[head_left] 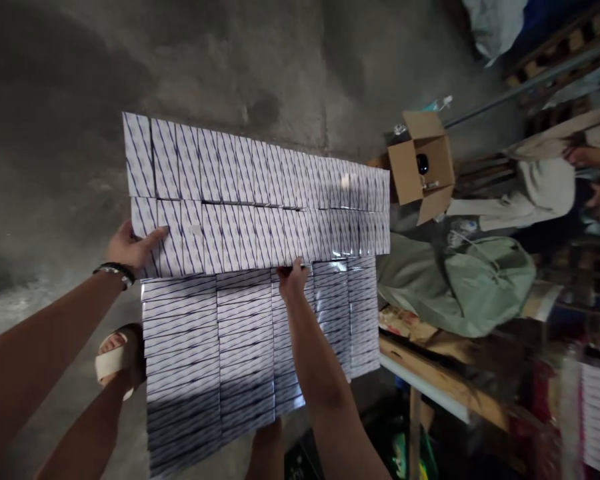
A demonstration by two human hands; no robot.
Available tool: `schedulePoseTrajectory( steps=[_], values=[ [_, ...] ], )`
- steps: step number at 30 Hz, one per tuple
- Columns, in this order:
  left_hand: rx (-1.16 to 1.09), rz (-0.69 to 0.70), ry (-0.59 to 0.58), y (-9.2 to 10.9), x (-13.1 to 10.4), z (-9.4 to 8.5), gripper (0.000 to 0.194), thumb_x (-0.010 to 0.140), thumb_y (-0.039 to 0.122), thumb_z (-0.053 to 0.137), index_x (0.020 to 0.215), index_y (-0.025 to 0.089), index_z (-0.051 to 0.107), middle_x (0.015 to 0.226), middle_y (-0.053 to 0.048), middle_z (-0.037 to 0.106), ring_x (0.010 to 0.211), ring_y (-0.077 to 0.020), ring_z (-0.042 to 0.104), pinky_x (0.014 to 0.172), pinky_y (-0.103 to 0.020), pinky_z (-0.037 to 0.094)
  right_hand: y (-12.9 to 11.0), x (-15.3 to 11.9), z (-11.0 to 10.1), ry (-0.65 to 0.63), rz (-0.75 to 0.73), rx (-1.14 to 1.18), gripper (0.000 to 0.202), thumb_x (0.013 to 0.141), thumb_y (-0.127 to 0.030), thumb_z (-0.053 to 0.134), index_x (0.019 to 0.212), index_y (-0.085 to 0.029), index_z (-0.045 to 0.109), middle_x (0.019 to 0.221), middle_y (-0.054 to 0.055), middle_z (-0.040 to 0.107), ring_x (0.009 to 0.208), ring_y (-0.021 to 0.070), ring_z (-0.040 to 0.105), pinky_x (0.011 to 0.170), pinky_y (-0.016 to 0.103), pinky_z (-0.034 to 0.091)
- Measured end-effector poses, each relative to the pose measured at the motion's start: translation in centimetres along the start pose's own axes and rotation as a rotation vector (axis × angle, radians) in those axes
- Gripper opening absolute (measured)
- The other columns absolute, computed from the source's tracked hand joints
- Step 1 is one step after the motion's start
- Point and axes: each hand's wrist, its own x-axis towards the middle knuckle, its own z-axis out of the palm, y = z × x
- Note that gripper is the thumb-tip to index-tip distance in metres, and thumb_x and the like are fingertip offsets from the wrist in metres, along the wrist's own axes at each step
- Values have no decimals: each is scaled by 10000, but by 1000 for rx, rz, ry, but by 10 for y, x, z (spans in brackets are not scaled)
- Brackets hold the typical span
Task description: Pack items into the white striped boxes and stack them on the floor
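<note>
White boxes with slanting dark blue lines (260,175) stand side by side in two long rows on top of a stack. My left hand (133,248) grips the left end of the nearer row (250,237), thumb over the top and the other fingers partly hidden at the end. At that row's near edge, my right hand (294,280) is closed with its thumb against the boxes; its other fingertips are mostly hidden. Below the rows, similar white boxes (180,347) form a stack of several columns, their narrow sides facing me.
An open cardboard carton (413,170) holds a dark round item right of the rows. Beside it lies a green cloth bundle (485,287). Another person in light trousers (535,190) is at the right. A wooden beam (445,373) runs at lower right. My sandalled foot (115,357) is left of the stack.
</note>
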Motion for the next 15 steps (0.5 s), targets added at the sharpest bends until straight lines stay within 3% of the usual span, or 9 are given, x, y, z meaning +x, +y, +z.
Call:
schedulePoseTrajectory(
  steps=[2,4,7,9,10,12,15],
  values=[
    [70,-32,34,4,-6,-4,805,859,641,741,1502,171,621,1438,-128,731,1262,-362,701,1111,-549,578,2,3,-4,6,-6,-9,297,1087,-537,581,1011,-291,432,631,-121,652,455,115,627,479,215,592],
    [173,39,101,7,-17,-8,955,853,697,708,1602,138,509,1554,-200,626,1378,-424,618,1177,-612,513,2,10,-7,4,48,-36,383,1079,-621,569,966,-274,451,573,-100,624,462,131,644,484,230,612],
    [304,285,262,12,-37,-9,1097,881,678,653,1735,124,244,1750,-277,333,1591,-490,353,1296,-697,307,2,18,-10,-13,122,-76,486,1056,-696,570,876,-256,470,499,-81,566,457,148,654,497,251,634],
    [349,480,309,20,-51,-2,1052,873,612,670,1739,189,248,1782,-247,270,1626,-499,269,1312,-718,227,5,20,-13,-45,64,-73,494,1052,-690,583,858,-248,481,510,-69,581,472,146,671,501,239,628],
    [360,591,279,28,-57,4,998,867,582,682,1716,213,308,1769,-232,300,1620,-492,280,1312,-706,235,8,20,-15,-58,15,-66,482,1054,-677,586,865,-245,486,528,-64,599,486,146,684,497,229,617],
    [374,819,104,53,-65,26,876,887,535,673,1660,214,415,1714,-222,390,1599,-448,333,1312,-641,295,15,20,-18,-69,-74,-45,439,1061,-644,582,901,-246,487,566,-65,623,516,149,707,480,213,587],
    [434,1042,-241,106,-69,80,803,985,493,561,1692,163,373,1743,-212,367,1634,-392,291,1339,-583,286,24,21,-20,-55,-130,-14,357,1070,-591,563,970,-260,473,592,-94,612,520,152,704,451,206,541]
  ],
)
